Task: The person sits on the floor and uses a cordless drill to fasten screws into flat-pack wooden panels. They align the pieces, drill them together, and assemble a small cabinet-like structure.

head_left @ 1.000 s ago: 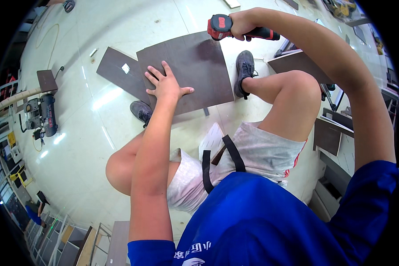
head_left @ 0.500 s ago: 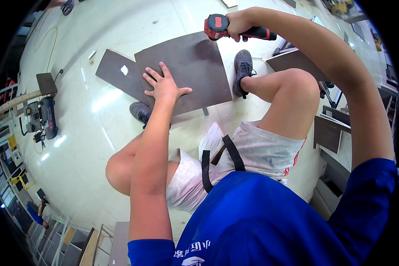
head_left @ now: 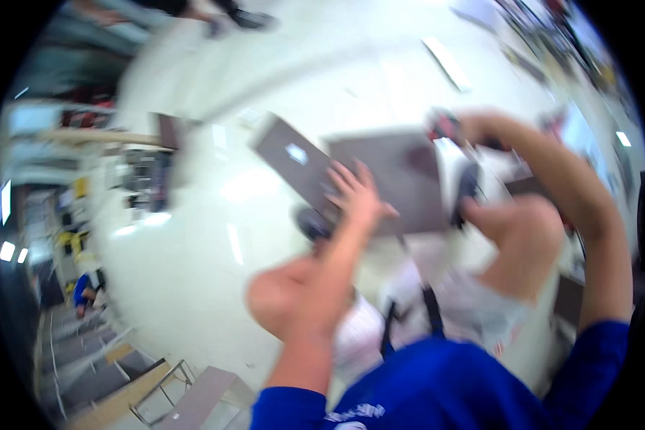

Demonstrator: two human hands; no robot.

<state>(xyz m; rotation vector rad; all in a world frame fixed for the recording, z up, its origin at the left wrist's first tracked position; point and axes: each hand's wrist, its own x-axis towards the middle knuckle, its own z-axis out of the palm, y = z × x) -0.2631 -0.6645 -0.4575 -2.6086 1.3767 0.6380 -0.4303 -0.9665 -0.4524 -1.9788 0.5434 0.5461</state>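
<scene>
Since the earlier frame the whole view has swung and blurred, so that the large board [head_left: 408, 175] and both hands sit lower and farther right, and a white strip [head_left: 446, 64] shows more fully near the top; the hands themselves match their former poses. From my remote station I have the left hand [head_left: 356, 198] laid flat on the left part of the large board, fingers spread wide and gripping nothing. The board lies on the floor [head_left: 179, 272] between the left shoe [head_left: 312, 223] and the right shoe [head_left: 468, 184]; I judge that the palm steadies it by pressing down, while the straddled stance leaves its surface within reach. The right hand [head_left: 471, 129] is closed around a red and black drill [head_left: 443, 127], whose head stands at the board's far right corner; the raised, bent arm presumably brings the tool over that edge, though I cannot tell whether its tip touches. A narrow board [head_left: 283, 153], bearing a white patch [head_left: 296, 153], slants out from the large board's left edge, apparently passing beneath it.
</scene>
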